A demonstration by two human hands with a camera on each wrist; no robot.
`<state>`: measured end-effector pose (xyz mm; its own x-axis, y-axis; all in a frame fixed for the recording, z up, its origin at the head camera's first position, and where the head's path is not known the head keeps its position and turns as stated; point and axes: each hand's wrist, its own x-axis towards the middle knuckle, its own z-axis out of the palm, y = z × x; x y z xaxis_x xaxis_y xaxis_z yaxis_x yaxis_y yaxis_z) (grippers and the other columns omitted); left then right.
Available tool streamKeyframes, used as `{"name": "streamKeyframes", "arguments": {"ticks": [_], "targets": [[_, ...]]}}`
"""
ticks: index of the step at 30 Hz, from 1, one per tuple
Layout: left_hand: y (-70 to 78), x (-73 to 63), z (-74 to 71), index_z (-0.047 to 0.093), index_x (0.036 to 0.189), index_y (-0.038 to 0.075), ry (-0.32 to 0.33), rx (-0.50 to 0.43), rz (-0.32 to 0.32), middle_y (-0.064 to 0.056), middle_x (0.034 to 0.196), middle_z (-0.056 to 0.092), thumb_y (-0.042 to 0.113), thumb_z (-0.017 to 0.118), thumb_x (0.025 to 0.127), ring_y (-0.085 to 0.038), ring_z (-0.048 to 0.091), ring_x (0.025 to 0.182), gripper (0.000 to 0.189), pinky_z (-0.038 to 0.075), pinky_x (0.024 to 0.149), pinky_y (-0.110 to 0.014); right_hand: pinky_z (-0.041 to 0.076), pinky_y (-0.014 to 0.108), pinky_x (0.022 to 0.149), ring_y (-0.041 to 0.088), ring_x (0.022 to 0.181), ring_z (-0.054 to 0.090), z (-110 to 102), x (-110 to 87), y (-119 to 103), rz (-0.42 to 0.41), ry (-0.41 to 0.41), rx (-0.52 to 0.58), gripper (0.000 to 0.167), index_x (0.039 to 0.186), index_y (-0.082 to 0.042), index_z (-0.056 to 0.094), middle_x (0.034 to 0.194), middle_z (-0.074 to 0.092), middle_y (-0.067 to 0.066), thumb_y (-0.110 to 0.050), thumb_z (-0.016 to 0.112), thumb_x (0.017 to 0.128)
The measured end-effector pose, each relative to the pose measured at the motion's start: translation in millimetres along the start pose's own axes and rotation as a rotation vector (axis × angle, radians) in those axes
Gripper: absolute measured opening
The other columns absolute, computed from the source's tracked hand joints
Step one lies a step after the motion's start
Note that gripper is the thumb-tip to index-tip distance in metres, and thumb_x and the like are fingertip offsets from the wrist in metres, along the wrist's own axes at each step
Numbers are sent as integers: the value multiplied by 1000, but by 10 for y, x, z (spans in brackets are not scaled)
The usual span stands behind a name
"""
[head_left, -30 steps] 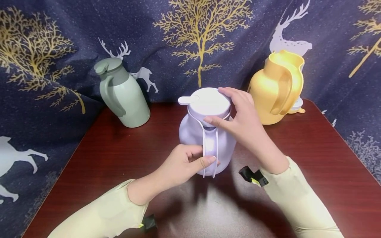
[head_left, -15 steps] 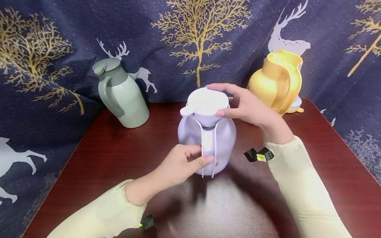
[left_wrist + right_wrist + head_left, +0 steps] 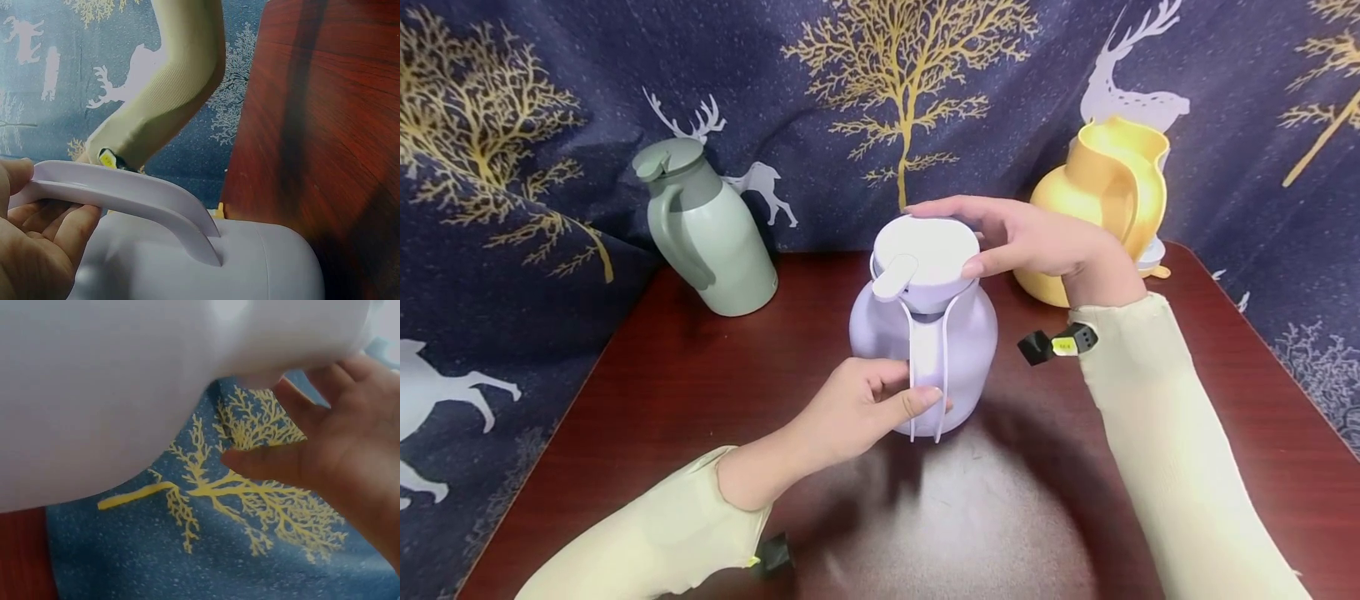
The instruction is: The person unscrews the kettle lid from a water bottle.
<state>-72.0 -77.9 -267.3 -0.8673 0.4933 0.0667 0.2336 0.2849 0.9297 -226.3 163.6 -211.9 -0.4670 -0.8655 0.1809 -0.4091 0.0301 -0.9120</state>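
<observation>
Lid tab (image 3: 895, 277) swung round nr handle (image 3: 928, 346) of lilac jug (image 3: 880, 325); lid (image 3: 928, 239) prob. being twisted. R grip (image 3: 1037, 240) clamped on lid atop jug, L grip (image 3: 867, 410) round handle.

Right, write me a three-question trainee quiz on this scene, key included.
1. True or false: the left hand grips the green jug.
2. Multiple choice: in the head view, which jug's mouth is uncovered? A, leftmost; B, middle; C, rightmost.
3. Fill in: the right hand grasps the ____ of the lavender jug.

Key: 1. False; it grips the lavender jug's handle. 2. C, the yellow jug. 3. Lid.
</observation>
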Motion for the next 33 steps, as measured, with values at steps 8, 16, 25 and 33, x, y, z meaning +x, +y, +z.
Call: {"name": "streamKeyframes", "arguments": {"ticks": [8,16,25,33], "targets": [[4,6,6,76,110,-1,-9,-14,-12,-15,98,80,16,67,97,-6,71,88,24,61,82,-26,38,16,116,5,143,44,45,-28,93,-6,15,122,93,162,-3,24,165,38,3,-38,76,92],[-7,-7,10,76,110,-2,-2,-12,-7,-17,97,80,16,67,97,-8,72,86,23,61,80,-26,35,16,116,15,148,38,722,-172,147,-16,683,33,110,158,-9,37,165,39,12,-74,73,77],[-3,-3,3,76,109,-1,-5,-4,17,-16,96,80,17,65,99,-10,71,86,24,60,79,-24,44,42,117,15,124,58,1006,-266,-38,198,858,-126,68,154,-17,46,147,58,11,-15,74,93],[13,-12,3,76,109,-2,1,7,23,-16,95,80,16,65,99,-15,72,84,24,60,77,-24,48,35,115,33,132,60,890,-222,-72,274,730,-172,84,160,-24,37,153,54,9,-16,80,88]]}}
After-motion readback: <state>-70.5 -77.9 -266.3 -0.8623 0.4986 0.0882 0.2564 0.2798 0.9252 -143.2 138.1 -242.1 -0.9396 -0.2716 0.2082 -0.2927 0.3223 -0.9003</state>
